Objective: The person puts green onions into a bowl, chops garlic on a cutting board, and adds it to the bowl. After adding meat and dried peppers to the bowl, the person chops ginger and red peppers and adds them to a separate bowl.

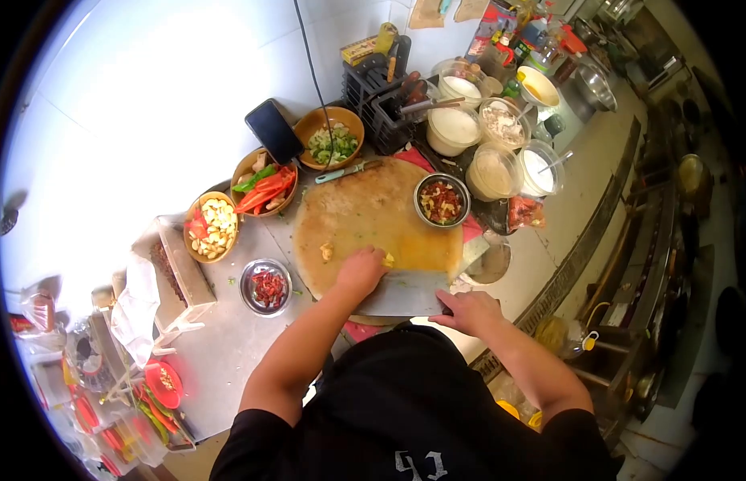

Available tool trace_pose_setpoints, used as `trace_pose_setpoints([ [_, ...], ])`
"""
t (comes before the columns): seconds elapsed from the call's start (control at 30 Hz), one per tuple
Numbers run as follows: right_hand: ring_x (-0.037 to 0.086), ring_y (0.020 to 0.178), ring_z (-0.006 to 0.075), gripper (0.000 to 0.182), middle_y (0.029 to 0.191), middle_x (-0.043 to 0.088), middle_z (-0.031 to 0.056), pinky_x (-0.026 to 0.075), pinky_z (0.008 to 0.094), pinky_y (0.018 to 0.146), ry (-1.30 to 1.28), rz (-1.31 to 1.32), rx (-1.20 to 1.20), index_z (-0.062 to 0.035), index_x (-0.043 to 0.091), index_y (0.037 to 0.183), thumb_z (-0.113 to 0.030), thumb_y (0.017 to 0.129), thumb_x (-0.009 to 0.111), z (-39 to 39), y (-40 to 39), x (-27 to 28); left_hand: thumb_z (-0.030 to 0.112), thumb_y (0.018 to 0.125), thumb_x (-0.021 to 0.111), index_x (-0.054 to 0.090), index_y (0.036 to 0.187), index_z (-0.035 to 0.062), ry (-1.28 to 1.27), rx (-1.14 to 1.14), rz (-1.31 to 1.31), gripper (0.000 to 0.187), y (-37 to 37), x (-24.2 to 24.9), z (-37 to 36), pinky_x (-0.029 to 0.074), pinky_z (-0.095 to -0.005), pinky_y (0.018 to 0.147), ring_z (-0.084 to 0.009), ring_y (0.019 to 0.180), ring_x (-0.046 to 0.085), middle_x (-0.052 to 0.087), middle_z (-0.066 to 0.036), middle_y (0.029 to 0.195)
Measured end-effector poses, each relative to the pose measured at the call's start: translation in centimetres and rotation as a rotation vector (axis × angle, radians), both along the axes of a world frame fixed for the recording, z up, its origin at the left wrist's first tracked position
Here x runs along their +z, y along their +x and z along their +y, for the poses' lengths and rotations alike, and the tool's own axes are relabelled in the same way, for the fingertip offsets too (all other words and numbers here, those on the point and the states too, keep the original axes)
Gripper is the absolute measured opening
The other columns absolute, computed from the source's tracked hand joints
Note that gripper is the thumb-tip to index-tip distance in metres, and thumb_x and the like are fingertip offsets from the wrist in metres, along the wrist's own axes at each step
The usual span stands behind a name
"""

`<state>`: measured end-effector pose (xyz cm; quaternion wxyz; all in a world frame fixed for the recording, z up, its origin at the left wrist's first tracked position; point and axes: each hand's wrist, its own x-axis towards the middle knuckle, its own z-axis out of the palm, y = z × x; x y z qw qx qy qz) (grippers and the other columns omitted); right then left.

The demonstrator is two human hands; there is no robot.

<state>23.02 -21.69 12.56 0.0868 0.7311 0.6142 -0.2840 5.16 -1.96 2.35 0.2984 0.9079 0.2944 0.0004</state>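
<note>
My right hand point(471, 313) is closed around the handle of a cleaver point(401, 297). The cleaver's broad blade lies across the near part of a round wooden chopping board point(361, 204). Just beyond the blade, my left hand point(362, 271) rests on the board, fingers drawn together at a small yellow piece of food point(388, 260), perhaps ginger. A similar yellow piece point(327, 252) lies to the left. On the board's right side stands a metal bowl of chopped red and pale pieces point(442, 200). A knife with a light blue handle point(341, 171) lies at the far edge.
Left of the board are a metal bowl of cut red chilies point(266, 288) and bowls of sliced garlic point(212, 228), peppers point(266, 189) and chopped greens point(333, 143). A phone point(274, 131) leans behind. Tubs of white powder point(453, 128) and a knife rack point(377, 96) stand at the back.
</note>
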Motion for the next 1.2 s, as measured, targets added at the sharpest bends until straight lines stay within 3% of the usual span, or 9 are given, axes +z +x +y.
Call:
trace_pose_setpoints([
  [0.23,0.065,0.065,0.0296,0.049,0.073,0.066,0.0080,0.051,0.0431,0.063,0.264,0.281,-0.327,-0.0094,0.060,0.088,-0.058,0.092,0.054,-8.8,4.6,-3.6,0.020,0.081,0.070,0.063,0.109,0.0054,-0.125,0.158,0.014,0.032,0.7,-2.5,0.2,0.050,-0.0450,0.089,-0.0371,0.105,0.059,0.059,-0.018,0.111],
  [0.3,0.048,0.043,0.0218,0.064,0.056,0.052,0.0077,0.045,0.0342,0.052,-0.171,0.846,-0.983,-0.0050,0.056,0.071,-0.065,0.092,0.051,-9.8,5.4,-4.9,0.020,0.080,0.071,0.063,0.112,0.0053,-0.129,0.136,0.008,0.036,0.8,-2.3,0.0,0.050,-0.0451,0.090,-0.0375,0.105,0.059,0.058,-0.019,0.112],
  [0.43,0.034,0.040,0.0163,0.075,0.046,0.035,0.0036,0.031,0.0302,0.044,-0.372,1.260,-1.256,-0.0114,0.039,0.051,-0.073,0.094,0.032,-8.4,3.9,-7.3,0.014,0.077,0.074,0.059,0.121,0.0049,-0.172,0.203,-0.011,0.047,1.7,-2.4,-1.4,0.049,-0.0447,0.092,-0.0378,0.108,0.057,0.057,-0.019,0.115],
  [0.53,0.035,0.040,0.0151,0.059,0.051,0.039,0.0035,0.031,0.0286,0.043,-0.368,1.444,-1.359,-0.0103,0.049,0.084,-0.066,0.096,0.037,-7.3,2.2,-10.1,0.012,0.075,0.076,0.058,0.121,0.0035,-0.177,0.279,-0.084,0.050,1.6,-2.4,-2.5,0.049,-0.0446,0.092,-0.0378,0.109,0.057,0.056,-0.020,0.114],
  [0.6,0.035,0.040,0.0147,0.050,0.053,0.041,0.0035,0.031,0.0288,0.043,-0.400,1.470,-1.344,-0.0129,0.045,0.095,-0.063,0.098,0.039,-6.0,1.1,-10.0,0.011,0.075,0.077,0.058,0.121,0.0026,-0.178,0.317,-0.125,0.051,1.1,-2.6,-2.8,0.049,-0.0446,0.092,-0.0379,0.109,0.057,0.056,-0.020,0.113],
  [0.67,0.035,0.037,0.0148,0.075,0.046,0.034,0.0022,0.031,0.0293,0.041,-0.414,1.349,-1.277,-0.0111,0.038,0.053,-0.074,0.093,0.034,-4.3,0.3,-9.1,0.009,0.074,0.078,0.058,0.120,0.0014,-0.242,0.387,-0.250,0.051,0.4,-3.4,-2.8,0.049,-0.0423,0.092,-0.0375,0.106,0.058,0.056,-0.020,0.112],
  [0.8,0.035,0.036,0.0160,0.072,0.046,0.037,0.0038,0.034,0.0308,0.042,-0.414,1.272,-1.136,-0.0100,0.040,0.054,-0.067,0.098,0.033,-2.2,-0.3,-7.6,0.006,0.074,0.079,0.058,0.119,0.0013,-0.322,0.535,-0.352,0.050,-2.6,-3.1,-2.9,0.052,-0.0366,0.086,-0.0316,0.098,0.061,0.056,-0.018,0.109],
  [0.97,0.039,0.037,0.0148,0.043,0.052,0.046,0.0056,0.037,0.0296,0.038,-0.321,1.227,-0.854,-0.0097,0.048,0.076,-0.043,0.104,0.044,2.2,-3.1,-4.6,0.003,0.076,0.080,0.056,0.117,-0.0006,-0.343,0.899,-0.593,0.047,-8.7,-0.5,-3.4,0.055,-0.0279,0.073,-0.0164,0.084,0.063,0.058,-0.010,0.101],
  [1.2,0.041,0.040,0.0098,0.045,0.055,0.048,0.0007,0.034,0.0255,0.039,-0.363,1.080,-0.592,-0.0104,0.052,0.073,-0.045,0.102,0.048,8.0,-9.2,-3.3,0.000,0.080,0.076,0.055,0.123,-0.0041,-0.469,1.186,-0.755,0.048,-18.3,-1.3,-0.5,0.055,-0.0263,0.080,-0.0136,0.091,0.066,0.067,-0.011,0.104],
])
